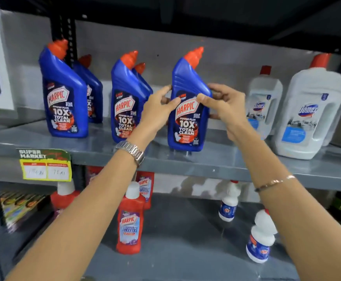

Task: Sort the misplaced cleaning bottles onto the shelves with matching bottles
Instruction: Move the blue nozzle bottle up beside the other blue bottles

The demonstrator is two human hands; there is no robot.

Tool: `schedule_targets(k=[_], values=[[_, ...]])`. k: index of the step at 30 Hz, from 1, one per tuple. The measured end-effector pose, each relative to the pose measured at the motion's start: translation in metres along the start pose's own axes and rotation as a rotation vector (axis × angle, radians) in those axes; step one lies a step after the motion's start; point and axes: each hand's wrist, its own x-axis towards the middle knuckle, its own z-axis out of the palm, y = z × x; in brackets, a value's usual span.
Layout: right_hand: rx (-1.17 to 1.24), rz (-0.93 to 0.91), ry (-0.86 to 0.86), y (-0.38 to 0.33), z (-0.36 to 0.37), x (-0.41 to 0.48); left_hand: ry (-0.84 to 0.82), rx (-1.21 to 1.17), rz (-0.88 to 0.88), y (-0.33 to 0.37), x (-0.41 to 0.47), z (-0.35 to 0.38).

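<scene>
A blue Harpic bottle (pixel 188 122) with an orange cap stands upright on the upper grey shelf (pixel 226 159). My left hand (pixel 157 110) grips its left side and my right hand (pixel 224 106) grips its right shoulder. Left of it stand several matching blue Harpic bottles, the nearest (pixel 125 110) just behind my left hand and another (pixel 64 98) at the far left. To the right are two white Domex bottles (pixel 263 106) (pixel 309 116) with red caps.
On the lower shelf (pixel 181 230) stand red Harpic bottles (pixel 130 224) (pixel 65 197) and small white bottles (pixel 228 203) (pixel 261 240). A price tag (pixel 46 165) hangs on the upper shelf's front edge. Colourful packs (pixel 19 205) lie at the lower left.
</scene>
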Motion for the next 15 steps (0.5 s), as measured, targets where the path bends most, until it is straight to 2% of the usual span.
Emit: schedule_targets(k=[4, 15], values=[[0.002, 0.078, 0.019, 0.028, 0.008, 0.014, 0.028, 0.000, -0.020, -0.026, 0.011, 0.010], [-0.008, 0.057, -0.016, 0.039, 0.009, 0.015, 0.059, 0.000, -0.039, -0.034, 0.012, 0.011]])
